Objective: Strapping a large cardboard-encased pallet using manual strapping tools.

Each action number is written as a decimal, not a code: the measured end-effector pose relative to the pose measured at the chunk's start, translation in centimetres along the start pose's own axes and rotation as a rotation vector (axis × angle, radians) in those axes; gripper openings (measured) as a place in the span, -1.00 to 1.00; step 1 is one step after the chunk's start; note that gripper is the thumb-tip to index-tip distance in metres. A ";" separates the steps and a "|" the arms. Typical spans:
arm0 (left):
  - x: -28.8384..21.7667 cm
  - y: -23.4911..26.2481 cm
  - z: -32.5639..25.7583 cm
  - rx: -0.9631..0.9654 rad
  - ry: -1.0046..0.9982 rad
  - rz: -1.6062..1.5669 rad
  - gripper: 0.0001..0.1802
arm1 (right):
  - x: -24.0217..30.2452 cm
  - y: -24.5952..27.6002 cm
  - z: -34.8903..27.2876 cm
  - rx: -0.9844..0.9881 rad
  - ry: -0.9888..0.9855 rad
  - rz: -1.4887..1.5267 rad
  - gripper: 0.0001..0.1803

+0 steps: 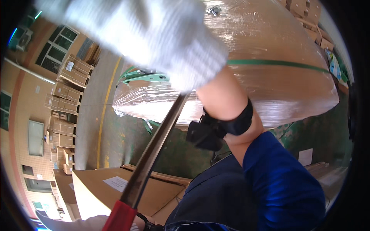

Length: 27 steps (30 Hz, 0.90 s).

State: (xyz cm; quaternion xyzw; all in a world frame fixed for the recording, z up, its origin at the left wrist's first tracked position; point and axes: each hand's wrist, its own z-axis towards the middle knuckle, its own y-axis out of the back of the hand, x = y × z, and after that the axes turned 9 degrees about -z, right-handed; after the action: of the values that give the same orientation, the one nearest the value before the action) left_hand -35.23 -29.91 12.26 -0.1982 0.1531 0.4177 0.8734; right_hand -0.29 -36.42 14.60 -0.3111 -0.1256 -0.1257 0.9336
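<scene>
A long tool with a dark metal bar [158, 144] and a red handle [120, 216] slants up from the lower edge. Its far end disappears behind my right hand [154, 36], a white knitted glove badly smeared by motion, so its fingers cannot be read. That hand is over a large carton load [285, 84] in clear film, bound by a green strap [277, 63]. Just beneath the glove, a green metal strapping device [148, 77] lies along the strap line. At the bottom left, my gloved left hand [86, 224] is partly behind the red handle; its grip is hidden.
A large brown carton [154, 192] with a white label stands in front, left of my legs. Stacked cartons [63, 96] line the left wall beyond a yellow floor line [103, 127]. More cartons [308, 9] and a bag [334, 67] are at the far right.
</scene>
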 end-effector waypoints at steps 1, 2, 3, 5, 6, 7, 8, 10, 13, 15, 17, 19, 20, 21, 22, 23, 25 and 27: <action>0.0 0.0 0.5 0.014 0.006 0.035 -0.27 | -2.0 0.0 1.0 -0.150 -0.014 0.129 -0.63; -0.2 0.0 0.8 0.025 0.006 0.074 -0.27 | -3.4 -1.9 -0.2 -0.144 -0.005 0.134 -0.63; -0.5 -0.1 1.0 0.030 0.004 0.128 -0.27 | -4.4 -4.7 -2.3 -0.171 -0.167 -0.606 -0.64; -0.6 -0.7 1.4 0.043 0.009 0.201 -0.27 | -5.1 -9.1 -5.9 -0.209 -0.472 -2.118 -0.66; -0.6 -1.2 1.7 0.048 0.008 0.237 -0.28 | -5.3 -8.9 -6.1 -0.212 -0.466 -2.117 -0.66; -0.7 -1.6 2.0 0.048 0.005 0.273 -0.28 | -5.7 -8.3 -6.0 -0.226 -0.425 -2.150 -0.65; -0.7 -1.7 1.9 0.044 0.002 0.320 -0.28 | -6.2 -6.9 -5.9 -0.230 -0.382 -2.174 -0.64; -0.8 -2.3 1.6 0.041 0.019 0.394 -0.28 | -7.3 -5.0 -6.1 -0.270 -0.320 -2.226 -0.62; -2.0 -3.3 0.8 0.011 0.050 0.525 -0.28 | -7.1 -4.3 -5.4 -0.277 -0.283 -2.258 -0.58; -2.0 -2.9 -0.2 -0.024 0.106 0.613 -0.28 | -4.7 -4.2 -3.8 -0.119 -0.269 -2.566 -0.55; -3.1 -3.2 -0.8 -0.068 0.133 0.732 -0.29 | -3.5 -2.7 1.4 -0.109 -0.247 -2.429 -0.55; -2.9 -3.8 -1.2 -0.101 0.159 0.837 -0.29 | 0.5 0.1 -5.8 -0.173 -0.185 -2.213 -0.57; -2.3 -4.2 -1.4 -0.090 0.175 0.834 -0.29 | 3.1 0.2 -7.6 -0.250 -0.160 -2.151 -0.57; -2.9 -5.2 -2.2 -0.083 0.174 0.848 -0.29 | 5.9 0.3 -9.5 -0.307 -0.114 -2.079 -0.58; -4.2 -2.1 -2.7 0.222 0.328 0.928 -0.28 | 8.8 1.7 -10.2 -0.332 -0.077 -1.963 -0.58; -5.3 1.0 -3.8 0.533 0.489 0.986 -0.27 | 11.6 3.1 -10.9 -0.359 -0.043 -1.847 -0.59; -3.5 -1.5 -7.7 0.842 0.670 1.113 -0.24 | 14.0 6.7 -10.5 -0.403 -0.018 -1.620 -0.60; -0.8 -4.9 -11.4 0.883 0.918 1.280 -0.36 | 13.1 9.5 -10.9 -0.472 0.001 -1.393 -0.61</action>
State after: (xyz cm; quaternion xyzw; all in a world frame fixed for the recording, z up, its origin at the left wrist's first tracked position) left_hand -32.98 -38.68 3.76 0.1310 0.7140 0.6070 0.3234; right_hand 16.68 -37.83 5.04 -0.3519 -0.2631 -0.7136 0.5456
